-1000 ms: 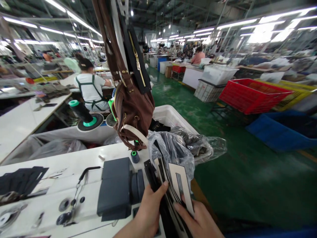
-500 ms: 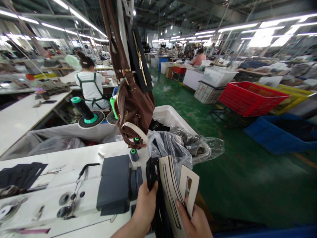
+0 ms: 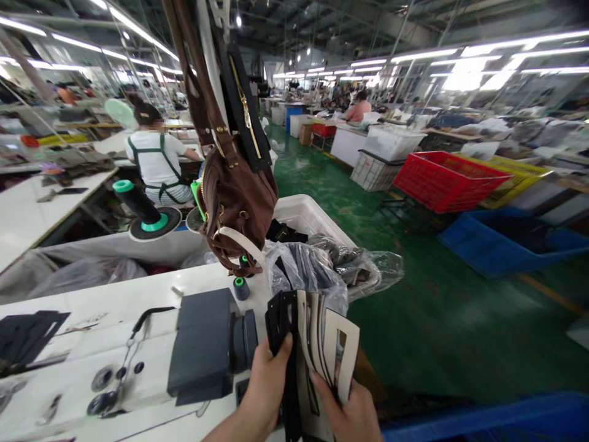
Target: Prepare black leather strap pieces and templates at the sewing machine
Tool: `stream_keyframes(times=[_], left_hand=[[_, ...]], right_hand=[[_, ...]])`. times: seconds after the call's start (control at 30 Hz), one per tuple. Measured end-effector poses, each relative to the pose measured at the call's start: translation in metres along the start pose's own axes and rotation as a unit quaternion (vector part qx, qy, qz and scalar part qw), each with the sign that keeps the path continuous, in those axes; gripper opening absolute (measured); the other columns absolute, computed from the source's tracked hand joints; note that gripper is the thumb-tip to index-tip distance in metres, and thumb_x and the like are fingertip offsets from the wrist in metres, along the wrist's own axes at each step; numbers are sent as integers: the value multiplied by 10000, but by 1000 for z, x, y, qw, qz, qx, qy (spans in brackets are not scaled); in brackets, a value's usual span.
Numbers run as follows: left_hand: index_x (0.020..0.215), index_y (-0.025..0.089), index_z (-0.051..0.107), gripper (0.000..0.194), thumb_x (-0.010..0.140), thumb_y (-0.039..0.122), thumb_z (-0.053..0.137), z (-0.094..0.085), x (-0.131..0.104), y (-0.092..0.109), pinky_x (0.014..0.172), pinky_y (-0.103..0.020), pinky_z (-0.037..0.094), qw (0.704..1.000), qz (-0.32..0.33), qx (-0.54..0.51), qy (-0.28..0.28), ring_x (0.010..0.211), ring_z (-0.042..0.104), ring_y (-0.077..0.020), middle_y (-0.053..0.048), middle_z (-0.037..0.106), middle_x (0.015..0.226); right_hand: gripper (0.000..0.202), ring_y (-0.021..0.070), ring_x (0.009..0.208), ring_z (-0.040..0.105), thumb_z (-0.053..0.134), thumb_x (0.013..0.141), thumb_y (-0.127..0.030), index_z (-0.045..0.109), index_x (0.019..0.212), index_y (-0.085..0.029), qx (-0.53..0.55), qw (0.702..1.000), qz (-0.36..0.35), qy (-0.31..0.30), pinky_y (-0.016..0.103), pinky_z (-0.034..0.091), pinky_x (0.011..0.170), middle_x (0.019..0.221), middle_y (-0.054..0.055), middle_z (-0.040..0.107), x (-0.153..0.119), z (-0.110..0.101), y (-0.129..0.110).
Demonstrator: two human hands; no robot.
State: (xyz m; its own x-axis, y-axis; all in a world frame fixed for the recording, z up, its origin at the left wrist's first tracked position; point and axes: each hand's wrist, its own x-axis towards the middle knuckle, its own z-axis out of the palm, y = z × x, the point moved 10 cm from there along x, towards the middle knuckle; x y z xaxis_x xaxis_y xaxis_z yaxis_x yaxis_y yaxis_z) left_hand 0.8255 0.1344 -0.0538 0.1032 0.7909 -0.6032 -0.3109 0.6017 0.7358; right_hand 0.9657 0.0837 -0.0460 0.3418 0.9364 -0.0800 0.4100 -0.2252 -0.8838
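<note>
My left hand [image 3: 270, 376] is closed on a stack of black slotted strips [image 3: 281, 312], thumb on top. Against them, my right hand [image 3: 350, 410] pinches several cream slotted strips [image 3: 315, 325], whose upper ends are fanned apart. The outermost cream piece has a long open slot and leans right. Both bundles are held upright, side by side, past the right end of a white sewing machine with a dark grey motor housing [image 3: 202, 344]. The lower ends of the strips run out of view.
A brown bag [image 3: 243, 202] hangs ahead. Behind the strips, a white bin [image 3: 299, 209] holds plastic-wrapped material. Thread cones [image 3: 241, 288] stand on the table; black cut pieces [image 3: 32, 337] lie left. Red [image 3: 446, 184] and blue crates [image 3: 501, 245] stand right. A seated person [image 3: 159, 153] works ahead left.
The view has turned slightly right, so the surroundings sit further left. The cream strips are spread into more separate layers in my right hand. Both hands keep their hold.
</note>
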Motion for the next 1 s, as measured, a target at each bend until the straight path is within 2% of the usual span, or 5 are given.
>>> stream_keyframes(times=[0.27,0.53,0.73,0.87,1.0], left_hand=[[980,112,603,598,541,475,783,10,-8,7,783,-316,500,999,-1,-9,-31,908,624,-259,-115,690,909],[906,101,608,475,551,360,790,11,-8,10,693,-306,510,998,40,28,-39,830,633,-257,-119,688,925],[821,111,627,364,625,406,713,-6,-6,6,548,-254,465,998,44,34,12,616,596,-188,-39,656,640],[835,114,635,457,550,448,762,-8,-2,8,541,-268,463,998,47,19,-22,571,582,-183,-32,652,625],[851,125,654,463,524,422,793,-18,-2,12,633,-288,484,999,43,10,-31,633,597,-183,-32,671,683]], right_hand=[[459,280,881,642,505,769,-550,689,881,-145,5,999,12,-36,292,516,756,887,129,693,0,2,-2],[434,273,789,645,538,742,-550,681,836,-150,28,998,14,-63,272,501,693,814,117,694,-4,11,-12],[530,263,828,644,434,786,-611,681,856,-147,57,997,23,-42,255,491,724,811,126,691,-11,14,-13],[541,267,885,639,414,801,-603,681,883,-139,39,999,30,-6,261,496,765,872,134,692,-4,-6,3],[592,281,1037,575,480,777,-568,537,1177,-134,-41,995,5,95,311,480,845,1104,129,624,15,-50,11]])
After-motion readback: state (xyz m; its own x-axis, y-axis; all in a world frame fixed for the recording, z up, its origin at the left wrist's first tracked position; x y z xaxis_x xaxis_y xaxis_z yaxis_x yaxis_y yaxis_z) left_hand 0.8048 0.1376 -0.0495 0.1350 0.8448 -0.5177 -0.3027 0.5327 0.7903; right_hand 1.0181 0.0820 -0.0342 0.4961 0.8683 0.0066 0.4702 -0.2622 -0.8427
